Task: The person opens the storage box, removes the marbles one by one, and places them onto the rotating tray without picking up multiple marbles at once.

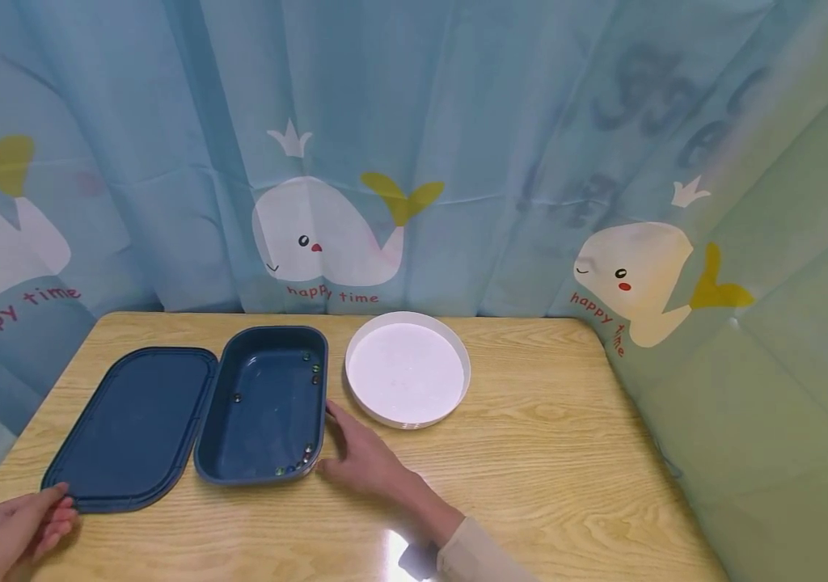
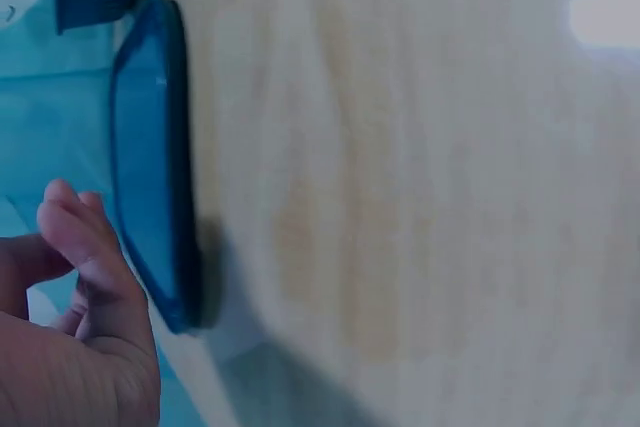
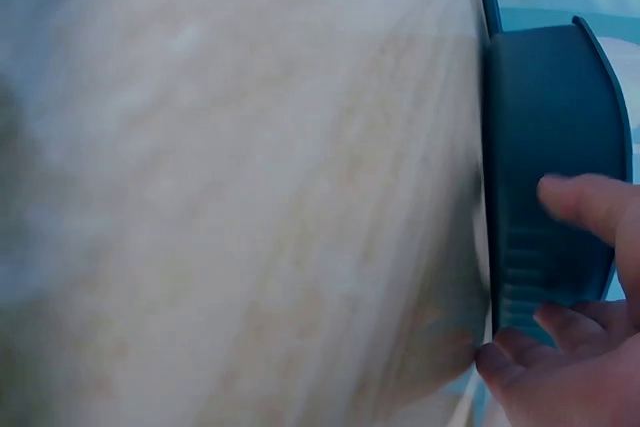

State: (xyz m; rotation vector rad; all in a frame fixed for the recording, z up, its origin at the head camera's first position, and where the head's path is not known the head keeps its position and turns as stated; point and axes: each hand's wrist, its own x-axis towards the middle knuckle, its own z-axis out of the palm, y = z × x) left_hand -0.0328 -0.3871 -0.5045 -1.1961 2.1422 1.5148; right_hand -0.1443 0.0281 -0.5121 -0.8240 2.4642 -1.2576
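A deep blue rectangular box point(image 1: 261, 432) stands on the table with several small glass marbles point(image 1: 237, 398) inside, mostly along its right side. My right hand point(image 1: 365, 459) is at the box's right wall, thumb toward the near corner and fingers spread along the side; the right wrist view shows the fingers point(image 3: 520, 352) low against the wall. Left of the box lies its flat blue lid point(image 1: 133, 428). My left hand point(image 1: 17, 527) is at the lid's near left corner, a fingertip over the edge. In the left wrist view its fingers are loosely bent, with nothing gripped.
A round white tray point(image 1: 408, 372) sits right of the box, toward the back. The wooden table point(image 1: 545, 453) ends at a blue curtain point(image 1: 494, 162) printed with whales, at the back and the sides.
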